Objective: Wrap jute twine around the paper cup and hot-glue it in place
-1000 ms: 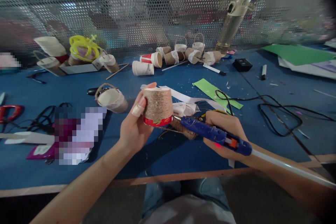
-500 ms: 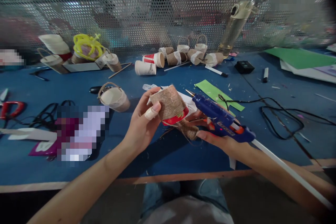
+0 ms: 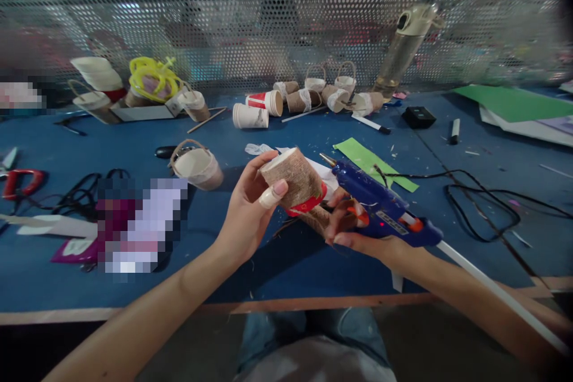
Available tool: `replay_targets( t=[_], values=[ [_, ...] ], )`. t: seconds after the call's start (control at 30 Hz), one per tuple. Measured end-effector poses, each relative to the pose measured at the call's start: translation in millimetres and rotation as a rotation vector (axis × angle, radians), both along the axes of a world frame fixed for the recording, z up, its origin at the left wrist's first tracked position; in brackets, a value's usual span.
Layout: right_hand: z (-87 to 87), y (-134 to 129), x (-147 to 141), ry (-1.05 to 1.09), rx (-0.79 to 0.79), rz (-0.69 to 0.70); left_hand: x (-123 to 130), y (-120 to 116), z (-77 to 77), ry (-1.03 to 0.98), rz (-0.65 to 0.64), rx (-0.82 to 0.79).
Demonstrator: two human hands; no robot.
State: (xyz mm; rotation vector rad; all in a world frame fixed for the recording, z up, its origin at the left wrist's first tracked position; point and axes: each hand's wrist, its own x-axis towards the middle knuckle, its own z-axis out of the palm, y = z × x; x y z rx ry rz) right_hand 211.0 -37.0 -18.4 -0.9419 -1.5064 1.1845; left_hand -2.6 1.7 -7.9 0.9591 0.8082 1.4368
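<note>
My left hand [image 3: 248, 212] grips a paper cup [image 3: 295, 179] partly wrapped in brown twine, its red print showing near the rim. The cup lies tilted, its base toward the upper left. My right hand [image 3: 358, 230] holds a blue glue gun [image 3: 373, 200] with a long white glue stick [image 3: 496, 292] at its back. Its nozzle points up and left, a little right of the cup and apart from it. The right fingertips also pinch a bundle of twine [image 3: 317, 218] below the cup.
A twine-covered basket cup [image 3: 197, 168] stands left of my hands. More cups [image 3: 250, 116] line the back near a bottle [image 3: 403, 48]. Green paper [image 3: 376, 164], a black cable [image 3: 465, 215] and a black box [image 3: 418, 116] lie right; red-handled scissors [image 3: 22, 184] lie left.
My left hand has turned the cup, showing more of its wrapped side. My right fingers have closed in on the twine bundle, and the glue gun has shifted slightly right.
</note>
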Motion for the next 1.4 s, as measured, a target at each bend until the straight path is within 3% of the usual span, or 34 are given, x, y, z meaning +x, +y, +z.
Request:
replay_targets(
  t=[0.1, 0.23, 0.4, 0.5, 0.57, 0.67, 0.93, 1.2, 1.4],
  values=[
    [-2.5, 5, 6, 0.124, -0.149, 0.076, 1, 0, 0.2, 0.011, -0.001, 0.017],
    [-1.8, 8, 6, 0.163, -0.175, 0.092, 2, 0, 0.1, -0.01, 0.024, 0.005],
    [-9.4, 4, 0, 0.201, -0.153, 0.121, 6, -2, 0.5, -0.011, 0.025, -0.038],
    [-12.7, 3, -1, 0.162, -0.105, 0.04, 7, -3, 1.2, 0.01, 0.028, -0.047],
    [-9.3, 4, 1, 0.1, -0.036, -0.067, 6, -3, 1.7, 0.024, 0.034, -0.037],
    [-0.3, 6, 4, -0.02, 0.018, -0.036, 5, -3, 1.4, 0.054, 0.034, -0.011],
    [2.1, 5, 9, -0.045, 0.171, -0.113, 4, -2, -2.5, 0.105, 0.04, 0.058],
    [17.7, 4, 8, -0.093, 0.266, -0.176, 5, 0, -1.2, 0.162, 0.047, 0.062],
    [17.1, 5, 11, -0.121, 0.141, -0.141, 4, 0, -0.3, 0.236, 0.058, 0.09]
  ],
)
